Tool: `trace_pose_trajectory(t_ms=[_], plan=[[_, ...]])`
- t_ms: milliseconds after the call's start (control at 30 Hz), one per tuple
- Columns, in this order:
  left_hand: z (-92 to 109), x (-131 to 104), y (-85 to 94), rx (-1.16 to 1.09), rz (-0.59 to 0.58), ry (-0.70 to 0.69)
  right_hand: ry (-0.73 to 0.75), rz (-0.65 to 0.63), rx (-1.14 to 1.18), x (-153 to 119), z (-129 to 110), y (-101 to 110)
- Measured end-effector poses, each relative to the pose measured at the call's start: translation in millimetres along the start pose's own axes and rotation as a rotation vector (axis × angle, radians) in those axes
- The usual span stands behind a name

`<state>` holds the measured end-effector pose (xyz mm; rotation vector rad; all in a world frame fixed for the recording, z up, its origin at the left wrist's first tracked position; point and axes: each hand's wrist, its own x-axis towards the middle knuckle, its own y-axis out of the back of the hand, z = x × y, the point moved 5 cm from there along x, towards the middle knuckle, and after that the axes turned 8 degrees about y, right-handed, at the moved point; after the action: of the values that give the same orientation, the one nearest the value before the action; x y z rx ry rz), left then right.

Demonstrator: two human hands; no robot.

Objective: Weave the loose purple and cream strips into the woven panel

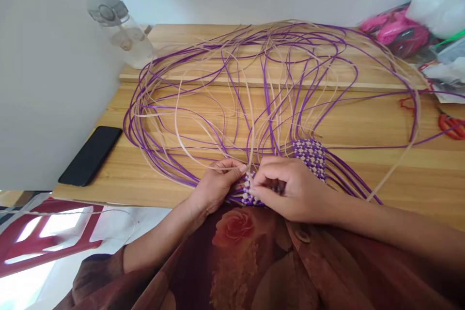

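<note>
Some purple-and-beige checkered weave (248,198) in the pinch of left hand (217,184) and right hand (293,188)

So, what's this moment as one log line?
left hand: pinching at weave | right hand: at weave, exact grip unclear | strands: purple and beige, looped across table | phone: flat, table's left side
</note>
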<state>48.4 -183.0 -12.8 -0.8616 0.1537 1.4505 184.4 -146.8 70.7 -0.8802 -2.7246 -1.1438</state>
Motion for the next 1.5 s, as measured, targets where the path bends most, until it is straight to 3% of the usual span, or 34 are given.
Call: trace_pose_trajectory(t_ms=[100, 233, 433, 600, 800, 1033, 1133, 1267, 1400, 1500], plan=[[-2.6, -1.5, 2.3, -0.022, -0.031, 0.019, -0.164, -0.100, 0.206, -8.3, -4.6, 0.0], [-6.7, 0.9, 6.0, -0.049, -0.030, 0.031, -0.120, 0.020, 0.247, -13.1, -6.1, 3.3], [-6.2, -1.8, 4.7, -0.051, -0.021, 0.049, -0.063, -0.087, 0.277, -13.8, -6.5, -4.8], [1.7, -6.1, -0.4, 0.086, -0.096, 0.020, -0.063, -0.014, 0.364, -16.9, -5.9, -3.3], [5.4, -6.7, -3.4, 0.124, -0.019, -0.004, -0.223, -0.034, 0.507, -25.1, -0.2, -10.1], [4.6, -4.8, -3.6, 0.157, -0.065, 0.010, -0.195, -0.031, 0.432, -23.4, 1.2, -8.4], [5.4, -2.4, -4.5, 0.190, -0.018, -0.010, -0.196, -0.023, 0.371, -21.9, 4.9, -8.9], [3.8, 0.3, -5.1, 0.203, 0.071, -0.027, -0.279, -0.088, 0.443, -21.6, 10.6, -13.2], [4.0, 1.4, -6.0, 0.167, 0.041, -0.030, -0.304, -0.203, 0.543, -14.2, 11.2, -8.4], [9.2, 1.4, -6.5, 0.187, 0.015, -0.089, -0.480, -0.238, 0.627, -3.3, 24.5, -2.2]])
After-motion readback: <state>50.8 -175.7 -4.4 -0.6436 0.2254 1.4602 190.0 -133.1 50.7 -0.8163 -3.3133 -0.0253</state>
